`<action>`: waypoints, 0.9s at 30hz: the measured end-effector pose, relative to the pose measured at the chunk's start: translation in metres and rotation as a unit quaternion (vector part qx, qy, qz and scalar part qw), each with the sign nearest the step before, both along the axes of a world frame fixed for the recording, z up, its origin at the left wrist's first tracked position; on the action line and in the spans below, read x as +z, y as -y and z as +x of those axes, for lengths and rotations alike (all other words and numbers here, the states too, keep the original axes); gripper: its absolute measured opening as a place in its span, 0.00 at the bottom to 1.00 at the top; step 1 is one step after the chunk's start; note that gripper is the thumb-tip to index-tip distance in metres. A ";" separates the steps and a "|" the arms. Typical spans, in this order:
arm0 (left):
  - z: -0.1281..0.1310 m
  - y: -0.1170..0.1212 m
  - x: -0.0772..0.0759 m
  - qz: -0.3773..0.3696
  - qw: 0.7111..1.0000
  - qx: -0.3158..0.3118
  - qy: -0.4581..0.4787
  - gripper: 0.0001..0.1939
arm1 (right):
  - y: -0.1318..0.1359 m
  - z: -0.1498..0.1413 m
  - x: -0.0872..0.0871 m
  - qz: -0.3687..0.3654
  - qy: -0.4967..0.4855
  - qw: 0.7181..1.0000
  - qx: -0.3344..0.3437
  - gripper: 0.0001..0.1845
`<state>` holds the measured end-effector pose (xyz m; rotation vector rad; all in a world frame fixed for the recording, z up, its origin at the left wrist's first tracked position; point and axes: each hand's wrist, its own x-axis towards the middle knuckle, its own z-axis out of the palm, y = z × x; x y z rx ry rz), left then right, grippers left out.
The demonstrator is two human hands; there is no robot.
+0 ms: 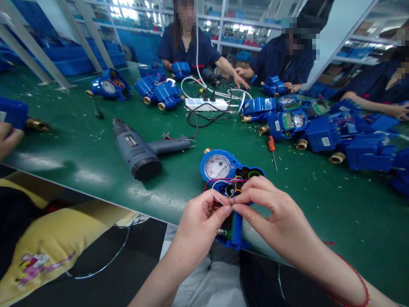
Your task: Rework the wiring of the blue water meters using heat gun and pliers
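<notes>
An opened blue water meter [234,164] lies at the table's near edge, its round dial [217,166] facing up. Red, yellow and white wires come out of its housing, and a green circuit board [226,230] shows in the part nearest me. Above that part, my left hand [204,215] is closed in a pinch on the end of a thin white wire [217,194]. Fingertip to fingertip with it, my right hand [263,202] pinches a thin blue wire [233,197]. Where the wire ends meet is hidden by my fingertips.
Left of the meter lies a grey heat gun [137,149]. An orange-handled screwdriver [271,145] is at the right, before several blue meters [322,132]. A white power strip [206,104] with cables sits further back. Co-workers sit across the table; another person's hand [9,138] is at left.
</notes>
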<state>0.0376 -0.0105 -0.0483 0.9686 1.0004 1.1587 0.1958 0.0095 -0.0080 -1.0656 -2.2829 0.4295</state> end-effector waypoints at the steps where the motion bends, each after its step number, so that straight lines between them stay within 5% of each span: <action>1: 0.000 0.000 0.000 -0.003 1.000 0.001 -0.007 0.05 | -0.001 -0.001 0.001 -0.005 0.010 1.000 -0.001 0.07; 7: -0.005 -0.002 -0.004 0.015 0.996 -0.006 -0.083 0.05 | -0.007 -0.006 -0.004 0.006 0.088 0.996 0.013 0.08; 11: -0.005 -0.002 -0.001 0.026 0.996 -0.013 -0.088 0.07 | -0.007 -0.007 -0.004 -0.004 0.037 0.999 0.027 0.09; 18: -0.001 -0.002 -0.007 0.031 0.994 -0.024 -0.105 0.05 | -0.011 0.001 0.013 0.053 -0.068 0.991 -0.098 0.10; 24: -0.002 0.000 -0.005 0.098 0.988 -0.020 -0.121 0.05 | 0.000 0.001 -0.004 0.010 -0.033 0.999 -0.007 0.07; 27: -0.003 0.001 -0.005 0.131 0.981 -0.014 -0.144 0.07 | 0.005 -0.005 -0.010 0.008 -0.049 0.999 -0.014 0.06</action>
